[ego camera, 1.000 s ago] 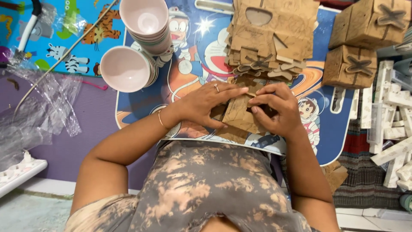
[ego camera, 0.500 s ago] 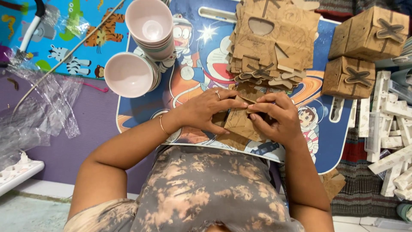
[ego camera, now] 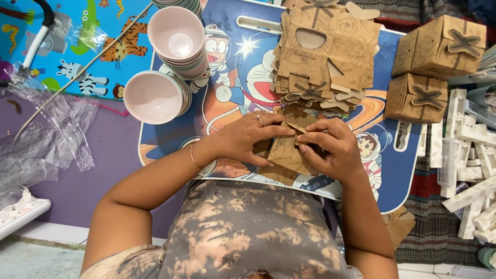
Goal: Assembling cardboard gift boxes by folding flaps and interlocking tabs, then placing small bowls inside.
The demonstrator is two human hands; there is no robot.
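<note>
My left hand [ego camera: 248,139] and my right hand [ego camera: 330,147] both press on a flat brown cardboard box blank [ego camera: 287,155] that lies on a small blue cartoon-printed lap table [ego camera: 232,98]. The fingertips of both hands meet at a flap near the blank's top edge. A ring sits on my left hand and a thin bracelet on that wrist. Just beyond my hands lies a stack of the same unfolded brown blanks [ego camera: 325,51].
Two stacks of pale pink bowls [ego camera: 175,39] [ego camera: 155,97] stand at the table's left. Two assembled brown boxes [ego camera: 439,46] [ego camera: 417,98] sit at the right. White narrow cartons [ego camera: 473,150] lie far right; crumpled clear plastic [ego camera: 39,139] lies at the left on a purple mat.
Both hands have stayed on the cardboard blank; the fingers have shifted closer together over its upper flap. The view has moved slightly.
</note>
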